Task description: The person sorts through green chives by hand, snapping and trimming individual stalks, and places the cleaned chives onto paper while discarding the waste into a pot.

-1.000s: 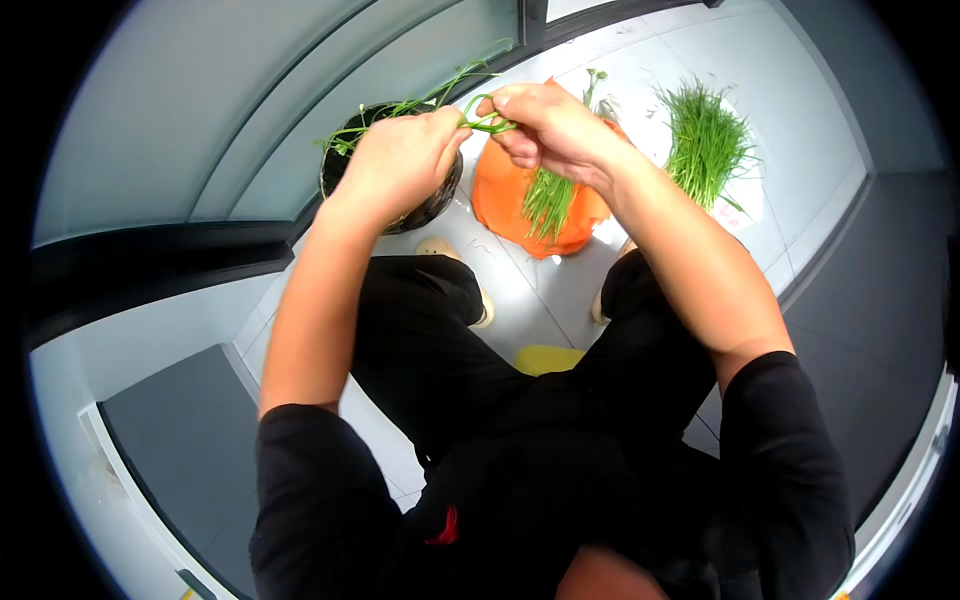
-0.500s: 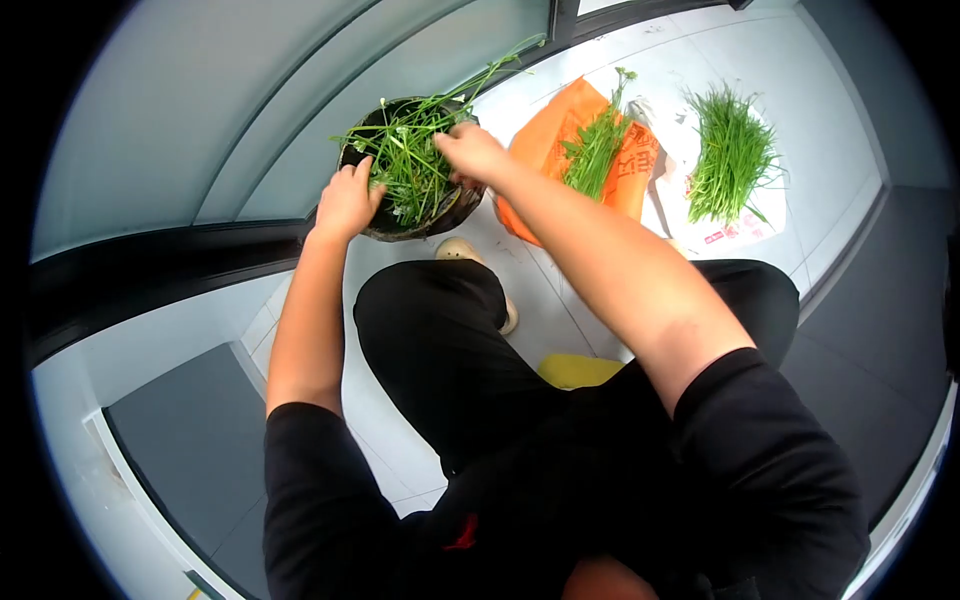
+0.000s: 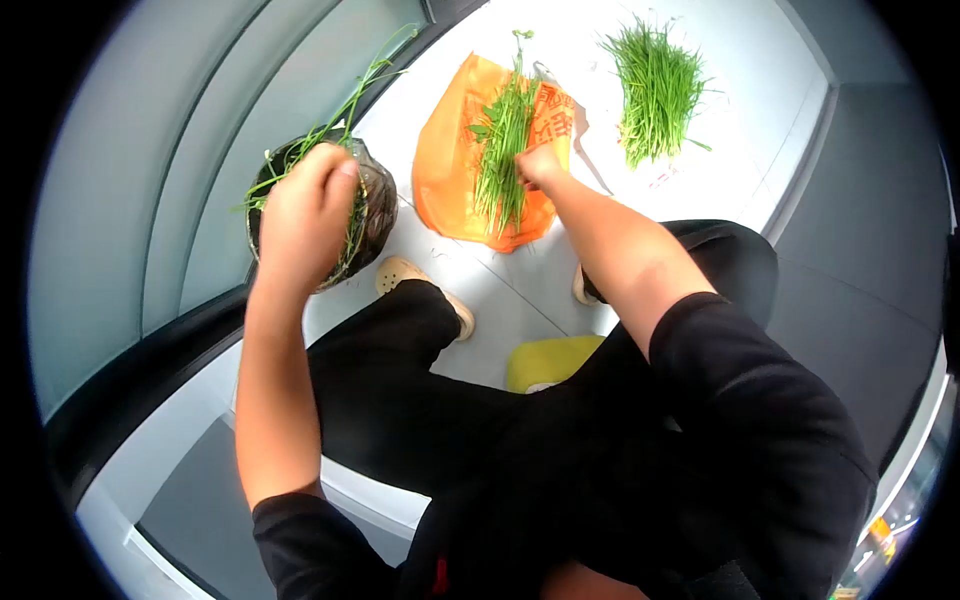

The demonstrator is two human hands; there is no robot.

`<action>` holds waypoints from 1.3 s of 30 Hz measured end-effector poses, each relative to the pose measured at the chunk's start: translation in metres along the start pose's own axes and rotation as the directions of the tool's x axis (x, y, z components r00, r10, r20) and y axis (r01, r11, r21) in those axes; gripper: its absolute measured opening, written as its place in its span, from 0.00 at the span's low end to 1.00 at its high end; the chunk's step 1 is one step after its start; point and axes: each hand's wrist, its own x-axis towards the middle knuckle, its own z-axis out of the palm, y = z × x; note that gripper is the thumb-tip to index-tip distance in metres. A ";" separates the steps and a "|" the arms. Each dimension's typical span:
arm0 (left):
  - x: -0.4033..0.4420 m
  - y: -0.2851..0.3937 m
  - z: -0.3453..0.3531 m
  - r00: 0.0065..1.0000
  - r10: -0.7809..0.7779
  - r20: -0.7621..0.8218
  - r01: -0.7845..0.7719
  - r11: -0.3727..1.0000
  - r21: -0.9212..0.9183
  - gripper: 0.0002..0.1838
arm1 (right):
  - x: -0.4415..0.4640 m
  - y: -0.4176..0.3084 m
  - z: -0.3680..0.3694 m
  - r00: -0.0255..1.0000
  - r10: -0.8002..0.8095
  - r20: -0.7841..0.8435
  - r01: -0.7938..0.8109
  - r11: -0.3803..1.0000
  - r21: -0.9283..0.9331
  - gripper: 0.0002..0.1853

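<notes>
My left hand [image 3: 308, 215] is closed, thumb pressed along the fingers, above a bin [image 3: 378, 205] lined with a dark bag. Long green stems [image 3: 345, 110] stick out of that bin, and some lie inside it. Whether the left fingers hold anything is hidden. My right hand [image 3: 540, 167] has its fingers curled at the right edge of a bunch of green stems [image 3: 503, 155] with a few leaves. This bunch lies on an orange plastic bag [image 3: 445, 150]. What the right fingers grip, if anything, is too small to make out.
A thick bunch of thin, chive-like greens [image 3: 657, 95] lies on the pale tiled floor at the far right. Frosted panels [image 3: 150, 130] rise close on the left, behind the bin. A beige clog [image 3: 400, 272] and a yellow-green seat [image 3: 545, 360] are below.
My right hand has left the bin and moved right to the bunch on the orange bag. My left hand has closed and stays over the bin. The view has shifted right.
</notes>
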 end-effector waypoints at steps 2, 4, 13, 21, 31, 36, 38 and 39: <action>0.003 0.023 0.020 0.993 -0.001 0.119 -0.001 1.000 0.009 0.07 | 0.002 0.018 0.017 0.994 0.061 0.094 -0.057 0.998 -0.038 0.12; 0.005 0.031 0.034 0.975 -0.010 0.221 0.010 1.000 0.001 0.08 | 0.000 0.033 0.036 0.979 0.120 0.164 -0.088 0.979 -0.185 0.15; 0.027 0.035 0.041 0.965 0.016 0.261 0.025 0.988 -0.153 0.11 | -0.013 0.077 0.099 0.988 0.154 0.009 -0.132 0.873 -0.469 0.24; 0.026 0.035 0.034 0.978 0.033 0.207 -0.010 0.994 -0.112 0.11 | -0.039 0.076 0.070 0.962 0.183 0.201 -0.213 0.968 0.137 0.14; 0.013 0.050 0.040 0.978 0.039 0.204 -0.018 0.994 -0.104 0.13 | -0.151 -0.026 -0.017 0.994 -0.066 0.089 -0.004 0.783 0.622 0.08; -0.007 0.055 0.068 0.960 -0.004 0.279 0.048 0.987 -0.152 0.13 | -0.222 -0.074 -0.065 0.934 -0.311 0.174 0.102 0.701 0.705 0.08; -0.010 0.059 0.077 0.925 0.026 0.380 0.082 0.961 -0.264 0.15 | -0.247 -0.087 -0.077 0.901 -0.369 0.227 0.095 0.680 0.727 0.08; -0.008 0.056 0.085 0.905 0.068 0.420 0.107 0.919 -0.380 0.16 | -0.255 -0.091 -0.080 0.896 -0.386 0.220 0.117 0.683 0.721 0.08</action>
